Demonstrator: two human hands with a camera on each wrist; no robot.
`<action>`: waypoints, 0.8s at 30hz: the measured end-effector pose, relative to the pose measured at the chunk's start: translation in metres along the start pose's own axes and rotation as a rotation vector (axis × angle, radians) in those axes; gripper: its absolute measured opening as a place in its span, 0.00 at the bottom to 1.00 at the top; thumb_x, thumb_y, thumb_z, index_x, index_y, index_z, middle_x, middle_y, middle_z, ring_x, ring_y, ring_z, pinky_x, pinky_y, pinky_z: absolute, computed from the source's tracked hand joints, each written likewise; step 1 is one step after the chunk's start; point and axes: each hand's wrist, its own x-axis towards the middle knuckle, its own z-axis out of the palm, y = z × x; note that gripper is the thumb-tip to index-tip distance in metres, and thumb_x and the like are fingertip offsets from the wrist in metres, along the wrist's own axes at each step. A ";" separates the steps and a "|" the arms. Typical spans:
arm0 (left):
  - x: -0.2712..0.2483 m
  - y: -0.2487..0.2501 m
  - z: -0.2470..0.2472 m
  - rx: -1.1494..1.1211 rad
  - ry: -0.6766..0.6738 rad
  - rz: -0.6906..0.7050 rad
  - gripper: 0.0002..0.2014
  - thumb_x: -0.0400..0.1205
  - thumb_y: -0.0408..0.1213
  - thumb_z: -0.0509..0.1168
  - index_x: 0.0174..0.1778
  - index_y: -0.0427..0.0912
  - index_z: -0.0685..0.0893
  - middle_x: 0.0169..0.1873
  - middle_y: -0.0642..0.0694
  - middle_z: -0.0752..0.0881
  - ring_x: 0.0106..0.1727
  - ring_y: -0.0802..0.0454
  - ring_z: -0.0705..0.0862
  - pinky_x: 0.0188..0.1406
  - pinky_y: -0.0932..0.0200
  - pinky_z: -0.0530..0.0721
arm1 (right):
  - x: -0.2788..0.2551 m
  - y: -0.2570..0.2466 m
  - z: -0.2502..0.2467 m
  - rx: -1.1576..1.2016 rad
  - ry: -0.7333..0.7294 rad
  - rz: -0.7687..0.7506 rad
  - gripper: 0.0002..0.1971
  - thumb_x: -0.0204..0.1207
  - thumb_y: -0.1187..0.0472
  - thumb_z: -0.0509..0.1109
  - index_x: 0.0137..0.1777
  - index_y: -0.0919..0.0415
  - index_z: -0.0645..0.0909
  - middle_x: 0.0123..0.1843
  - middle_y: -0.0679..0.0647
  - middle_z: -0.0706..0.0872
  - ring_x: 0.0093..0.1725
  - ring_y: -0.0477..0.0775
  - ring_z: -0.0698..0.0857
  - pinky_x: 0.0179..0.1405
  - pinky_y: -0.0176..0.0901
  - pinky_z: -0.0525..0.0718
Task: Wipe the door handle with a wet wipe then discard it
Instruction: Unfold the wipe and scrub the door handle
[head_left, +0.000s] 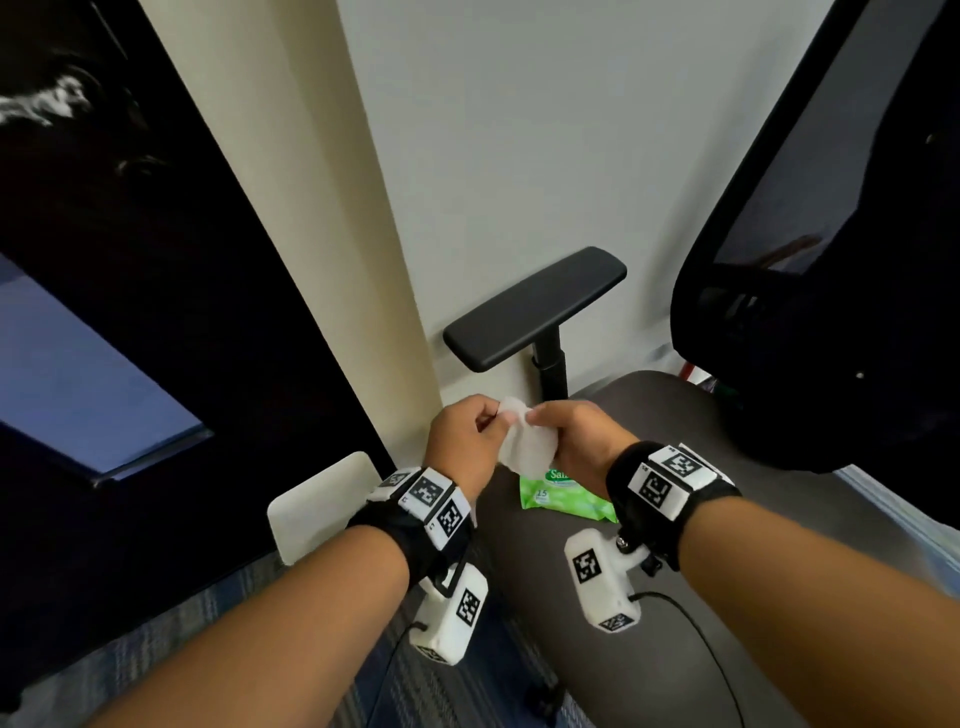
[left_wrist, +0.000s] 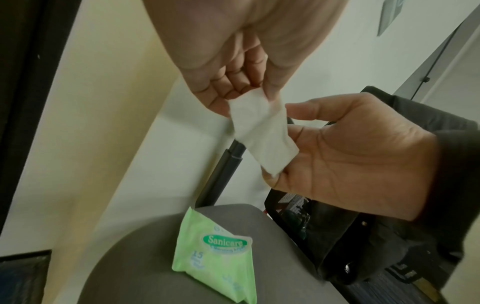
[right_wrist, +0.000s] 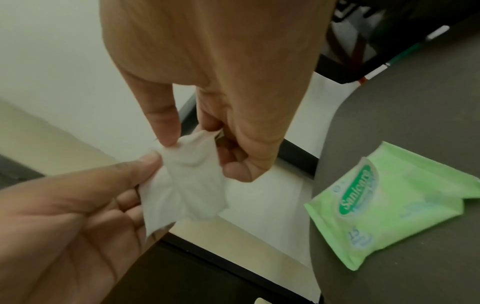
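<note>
Left hand (head_left: 462, 441) and right hand (head_left: 576, 441) grips pinching wet wipe (head_left: 524, 447), green pack (head_left: 561, 499) on chair seat (head_left: 675, 519)

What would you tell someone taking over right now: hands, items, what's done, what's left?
Left hand: pinching one end of the wet wipe.
Right hand: pinching the other end; the wipe is folded, held between both hands above the chair seat.
Green wipe pack lies on the seat.
Done: one wipe is out.
Left: unfold it, wipe the door handle, discard it. No handle or bin clearly shows in these views.
</note>
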 end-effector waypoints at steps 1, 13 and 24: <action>0.000 0.004 -0.010 0.008 0.013 0.002 0.07 0.78 0.37 0.68 0.38 0.37 0.84 0.28 0.52 0.80 0.33 0.52 0.78 0.39 0.60 0.78 | -0.006 -0.005 0.007 -0.050 -0.005 -0.047 0.05 0.75 0.68 0.69 0.47 0.70 0.83 0.46 0.67 0.83 0.46 0.64 0.84 0.52 0.58 0.83; -0.011 0.085 -0.140 0.002 0.183 0.140 0.13 0.80 0.42 0.65 0.36 0.36 0.77 0.27 0.50 0.77 0.33 0.49 0.75 0.36 0.55 0.74 | -0.072 -0.097 0.106 -0.282 0.074 -0.483 0.09 0.77 0.62 0.72 0.35 0.63 0.84 0.27 0.54 0.83 0.25 0.49 0.79 0.33 0.45 0.81; -0.039 0.187 -0.310 -0.161 0.305 0.280 0.05 0.75 0.32 0.71 0.44 0.41 0.83 0.39 0.44 0.86 0.40 0.51 0.84 0.43 0.66 0.82 | -0.158 -0.205 0.248 -0.352 -0.065 -0.710 0.14 0.84 0.68 0.58 0.38 0.61 0.79 0.36 0.59 0.82 0.37 0.57 0.82 0.45 0.55 0.86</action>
